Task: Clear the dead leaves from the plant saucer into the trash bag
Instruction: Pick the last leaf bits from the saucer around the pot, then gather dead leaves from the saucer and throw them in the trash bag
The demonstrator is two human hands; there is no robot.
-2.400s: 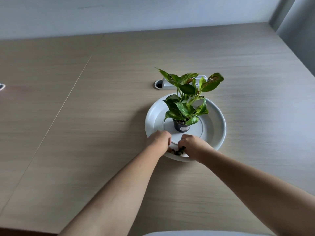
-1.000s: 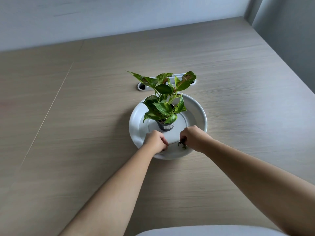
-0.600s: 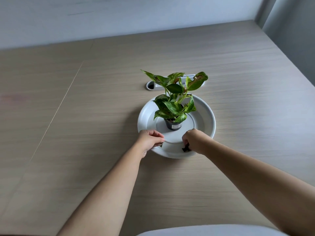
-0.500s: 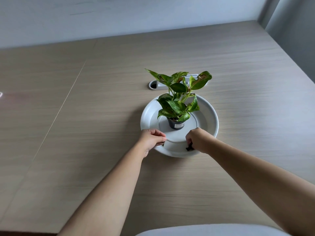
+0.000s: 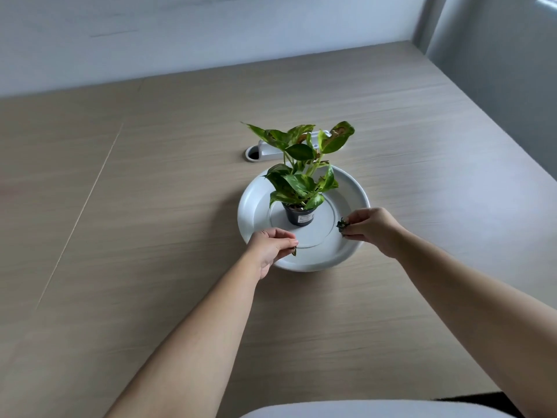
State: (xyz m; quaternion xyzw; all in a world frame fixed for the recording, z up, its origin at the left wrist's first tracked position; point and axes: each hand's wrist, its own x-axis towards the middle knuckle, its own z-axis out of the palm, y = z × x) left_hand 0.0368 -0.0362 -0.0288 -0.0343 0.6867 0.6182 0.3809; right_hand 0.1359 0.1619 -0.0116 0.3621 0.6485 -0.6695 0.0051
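Left hand: the left hand (image 5: 269,245) hangs over the near-left rim of the saucer, fingertips pressed together on a small dead leaf piece (image 5: 294,251).
Left leaf piece: dark, brown-green, poking out below the pinching fingertips, just above the saucer's near rim.
Right hand: the right hand (image 5: 372,227) is over the saucer's right side, thumb and fingers pinched on a dark crumpled leaf clump (image 5: 342,224).
Right leaf clump: sticks out to the left of the pinch, toward the pot, held clear of the saucer floor.
Saucer: the white round saucer (image 5: 256,212) lies on the table beneath both grips; the floor between the two pinches looks bare of leaves.
Plant: a small green potted plant (image 5: 301,179) in a dark pot (image 5: 299,215) stands at the saucer's middle, beyond and between the two grips, apart from both hands.
Table: light wood table (image 5: 150,206), under everything.
Cable port: a white oval cable port (image 5: 262,150) sits in the table past the plant, well beyond both grips.
Trash bag: not visible in this view.
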